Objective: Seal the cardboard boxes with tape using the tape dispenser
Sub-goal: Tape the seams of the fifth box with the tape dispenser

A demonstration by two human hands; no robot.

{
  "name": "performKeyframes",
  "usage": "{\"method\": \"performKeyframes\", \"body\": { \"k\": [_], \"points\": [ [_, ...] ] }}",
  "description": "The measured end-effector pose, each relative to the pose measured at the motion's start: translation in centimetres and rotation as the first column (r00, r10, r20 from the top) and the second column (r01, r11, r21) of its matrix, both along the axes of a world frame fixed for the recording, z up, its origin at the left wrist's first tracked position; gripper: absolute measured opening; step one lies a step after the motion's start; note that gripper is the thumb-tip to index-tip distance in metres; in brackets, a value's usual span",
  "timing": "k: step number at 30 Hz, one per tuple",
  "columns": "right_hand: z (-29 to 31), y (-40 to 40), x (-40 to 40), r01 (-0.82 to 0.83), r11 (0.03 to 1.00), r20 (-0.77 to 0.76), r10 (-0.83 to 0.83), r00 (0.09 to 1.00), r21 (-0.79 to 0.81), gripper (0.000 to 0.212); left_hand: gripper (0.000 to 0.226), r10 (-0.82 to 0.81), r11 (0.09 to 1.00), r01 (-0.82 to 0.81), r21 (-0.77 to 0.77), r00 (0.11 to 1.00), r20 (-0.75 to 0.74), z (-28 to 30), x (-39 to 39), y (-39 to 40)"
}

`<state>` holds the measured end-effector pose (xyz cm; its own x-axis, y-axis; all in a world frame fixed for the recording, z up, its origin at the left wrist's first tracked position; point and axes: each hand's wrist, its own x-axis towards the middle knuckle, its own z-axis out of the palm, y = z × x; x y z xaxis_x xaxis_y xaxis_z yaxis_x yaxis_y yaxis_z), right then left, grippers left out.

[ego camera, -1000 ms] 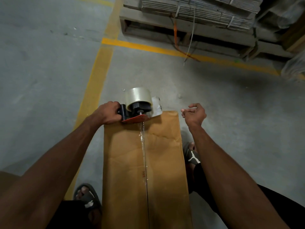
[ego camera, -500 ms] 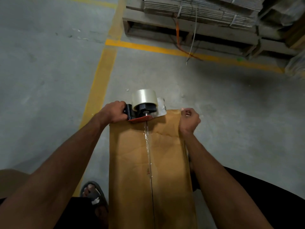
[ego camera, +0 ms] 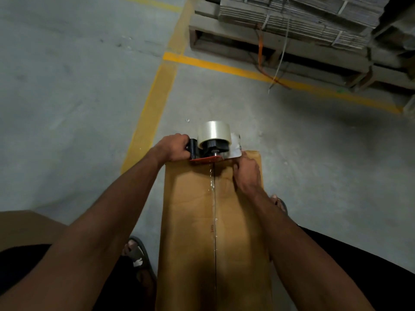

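The grey concrete floor (ego camera: pixel 74 90) with its yellow lines (ego camera: pixel 152 104) spreads out beyond the grip, and a pallet of strapped flat cardboard (ego camera: pixel 298 23) sits well beyond it, up and to the right. The cardboard box (ego camera: pixel 193 232) runs lengthwise from under the arms to the grip, a strip of clear tape (ego camera: pixel 214 198) lying along its centre seam right up to the tool. At the box's far edge stands the tape dispenser (ego camera: pixel 213 144), roll uppermost, its red base touching the cardboard. The left hand (ego camera: pixel 173 147) has its fingers wrapped round the black handle. Just to the right of the dispenser, the right hand (ego camera: pixel 246 171) rests on the box top beside the seam, fingertips at the far edge — whether it presses flat or pinches the tape I cannot tell.

The seam run looks finished, so this seems the cutting step. Next likely calls for tilting the dispenser so its blade bites — the right hand steadying — then smoothing the loose end over the edge.
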<state>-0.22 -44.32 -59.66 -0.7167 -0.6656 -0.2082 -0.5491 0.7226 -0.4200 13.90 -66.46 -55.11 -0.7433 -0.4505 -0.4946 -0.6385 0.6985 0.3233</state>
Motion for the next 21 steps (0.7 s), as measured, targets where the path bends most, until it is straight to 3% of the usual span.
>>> {"method": "performKeyframes", "body": {
  "k": [10,13,15,18,21],
  "points": [
    [-0.2,-0.3,-0.4,-0.025,1.0,0.084,0.026,0.996,-0.016,0.04,0.02,-0.028,0.998,0.034,-0.061,0.995,0.096,2.6,7.2,-6.1],
    [0.8,-1.4,0.2,0.009,0.997,0.001,-0.009,1.0,0.083,0.037,0.021,-0.024,0.991,0.041,-0.127,0.991,0.128,2.8,9.2,-7.2],
    [2.0,-3.0,2.2,-0.075,0.991,-0.081,0.084,0.993,0.109,0.046,0.028,-0.036,0.988,0.055,-0.142,0.99,0.136,2.9,9.3,-7.2],
    [2.6,-5.5,6.3,-0.268,0.963,0.064,0.269,0.961,-0.033,0.06,0.03,-0.044,0.99,0.062,-0.131,0.99,0.133,3.3,8.9,-7.1],
    [1.7,-6.5,8.1,-0.214,0.977,0.185,0.21,0.96,-0.003,0.062,0.029,-0.046,0.988,0.063,-0.138,0.991,0.122,3.2,9.1,-7.1]
  ]
}}
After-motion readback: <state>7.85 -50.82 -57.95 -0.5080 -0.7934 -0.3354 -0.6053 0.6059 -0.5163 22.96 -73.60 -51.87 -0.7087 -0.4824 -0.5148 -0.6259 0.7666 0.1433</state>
